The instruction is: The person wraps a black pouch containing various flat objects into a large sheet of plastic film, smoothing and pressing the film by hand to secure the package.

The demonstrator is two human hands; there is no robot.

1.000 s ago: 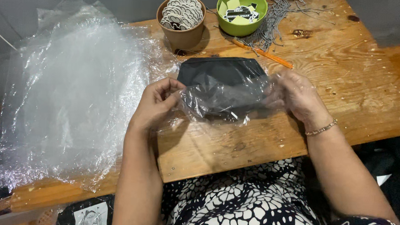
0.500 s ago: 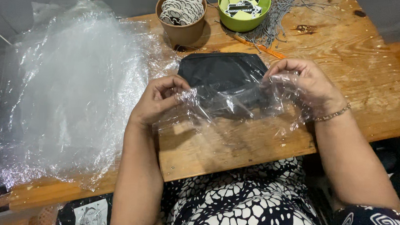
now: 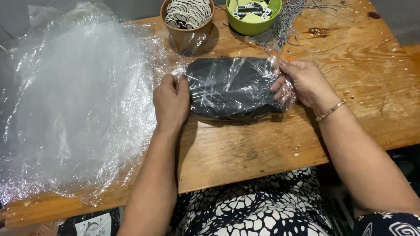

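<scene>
A folded black cloth item inside a clear plastic bag [image 3: 233, 87] lies flat on the wooden table [image 3: 266, 145]. My left hand [image 3: 171, 100] pinches the bag's left end. My right hand [image 3: 302, 82] grips the bag's right end, with its fingers wrapped in the plastic. A thin bracelet sits on my right wrist.
A stack of clear plastic bags [image 3: 72, 101] covers the table's left part. Behind the bag stand a brown cup [image 3: 186, 26] of black-and-white round tags and a green bowl [image 3: 253, 12] of cards. A pile of grey strings [image 3: 297, 15] lies at the back right.
The plastic, loose and spread a second ago, is now pulled snug around the black item. Both hands have moved to its two ends.
</scene>
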